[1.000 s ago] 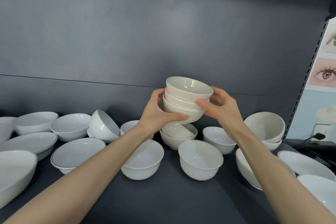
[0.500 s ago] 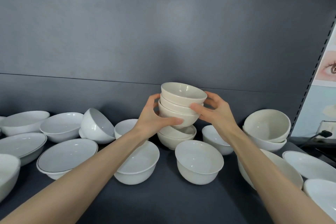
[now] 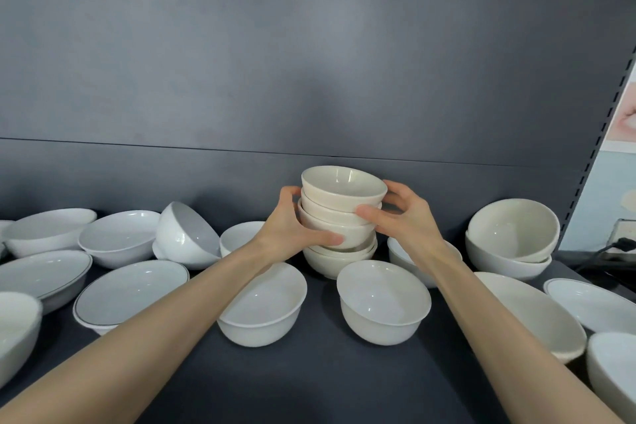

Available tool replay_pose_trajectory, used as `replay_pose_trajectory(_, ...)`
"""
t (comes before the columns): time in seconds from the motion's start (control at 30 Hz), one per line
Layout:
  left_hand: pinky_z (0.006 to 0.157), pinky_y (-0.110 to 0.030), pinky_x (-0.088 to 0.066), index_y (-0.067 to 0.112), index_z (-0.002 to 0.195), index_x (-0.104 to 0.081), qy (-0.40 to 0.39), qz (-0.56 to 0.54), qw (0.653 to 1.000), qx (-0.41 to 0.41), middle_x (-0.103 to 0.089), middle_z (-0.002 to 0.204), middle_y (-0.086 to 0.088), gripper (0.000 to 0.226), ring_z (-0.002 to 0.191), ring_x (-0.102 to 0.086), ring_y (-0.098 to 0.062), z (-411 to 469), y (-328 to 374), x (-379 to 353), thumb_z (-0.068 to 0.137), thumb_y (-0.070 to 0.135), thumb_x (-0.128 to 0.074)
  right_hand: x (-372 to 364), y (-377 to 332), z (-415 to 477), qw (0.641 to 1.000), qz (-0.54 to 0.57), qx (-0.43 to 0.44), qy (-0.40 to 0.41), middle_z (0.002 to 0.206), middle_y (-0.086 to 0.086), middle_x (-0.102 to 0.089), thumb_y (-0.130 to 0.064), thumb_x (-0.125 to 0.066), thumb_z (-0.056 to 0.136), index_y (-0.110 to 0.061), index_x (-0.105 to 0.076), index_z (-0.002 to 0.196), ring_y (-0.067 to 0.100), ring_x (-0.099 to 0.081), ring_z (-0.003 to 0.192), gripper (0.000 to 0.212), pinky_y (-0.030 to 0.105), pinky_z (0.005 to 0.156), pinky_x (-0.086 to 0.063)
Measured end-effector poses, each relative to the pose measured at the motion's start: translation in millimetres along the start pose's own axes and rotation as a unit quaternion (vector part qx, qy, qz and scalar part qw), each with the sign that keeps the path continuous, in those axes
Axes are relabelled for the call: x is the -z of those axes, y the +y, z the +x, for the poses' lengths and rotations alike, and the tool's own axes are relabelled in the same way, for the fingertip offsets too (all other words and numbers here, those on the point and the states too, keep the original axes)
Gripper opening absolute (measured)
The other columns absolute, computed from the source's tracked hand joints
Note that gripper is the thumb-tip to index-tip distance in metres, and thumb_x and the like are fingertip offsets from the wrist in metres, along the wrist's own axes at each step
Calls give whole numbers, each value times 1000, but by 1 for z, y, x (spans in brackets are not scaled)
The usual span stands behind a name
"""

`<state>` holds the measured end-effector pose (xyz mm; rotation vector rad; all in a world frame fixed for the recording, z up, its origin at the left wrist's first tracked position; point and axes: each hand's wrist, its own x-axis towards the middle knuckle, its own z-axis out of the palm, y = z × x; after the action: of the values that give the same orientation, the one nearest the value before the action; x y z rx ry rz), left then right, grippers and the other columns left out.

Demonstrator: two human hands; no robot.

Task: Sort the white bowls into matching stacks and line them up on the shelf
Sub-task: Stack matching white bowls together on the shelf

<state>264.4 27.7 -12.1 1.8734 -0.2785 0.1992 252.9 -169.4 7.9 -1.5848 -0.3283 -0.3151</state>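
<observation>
While both hands are wrapped around it, the stack of three cream bowls (image 3: 340, 203) sits at the back middle of the dark shelf (image 3: 309, 372), right over two more cream bowls (image 3: 330, 262) nested together there. The bottom of the held stack dips into the upper one, though I honestly can't tell if it's fully seated or just above it.

The left hand (image 3: 285, 234) grips the left side, thumb lying across the front of the lowest held bowl and fingers curled round the far side. The right hand (image 3: 402, 220) does the same on the right: thumb pressed on the middle bowl's front, fingers bent behind the top rim.

Just in front stand two deep white bowls, one (image 3: 265, 306) under the left forearm and one (image 3: 382, 303) between the arms. To the left, a tipped white bowl (image 3: 186, 237) leans on its side, with a shallow grey-rimmed dish (image 3: 127, 289) in front of it and more wide bowls beyond. Off to the right there's a nested cream pair (image 3: 509, 237), the top one tilted, and a big shallow bowl (image 3: 530, 313) nearer the front. A dark grey back panel (image 3: 309, 62) runs behind everything.
</observation>
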Motion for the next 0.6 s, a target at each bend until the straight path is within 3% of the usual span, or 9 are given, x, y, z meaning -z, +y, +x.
replay_pose_trajectory(0.3, 98, -34, -47, 22, 125, -30, -23, 10, 1000, 10, -51, 115, 16, 92, 114, -55, -13, 3, -9, -2, 57, 19, -92, 1, 3, -1, 1000, -10, -4, -12, 109, -5, -67, -5, -80, 72, -17, -56, 122, 11, -67, 95, 57, 15, 72, -55)
replay_pose_trajectory(0.43, 100, -40, -48, 26, 124, -32, -36, 13, 999, 25, -54, 121, 10, 105, 114, -56, -13, 3, -13, -1, 36, 40, -89, 3, 5, -1, 1000, -17, -2, -15, 104, -6, -67, -3, -81, 69, -20, -58, 113, 4, -66, 89, 52, 11, 68, -52)
replay_pose_trajectory(0.6, 100, -41, -48, 28, 122, -31, -42, 14, 999, 30, -56, 122, 8, 107, 114, -57, -15, 6, -14, -1, 32, 44, -87, 4, 6, 0, 1000, -15, -5, -17, 104, -8, -66, -3, -81, 70, -24, -58, 108, -1, -66, 86, 49, 9, 67, -51)
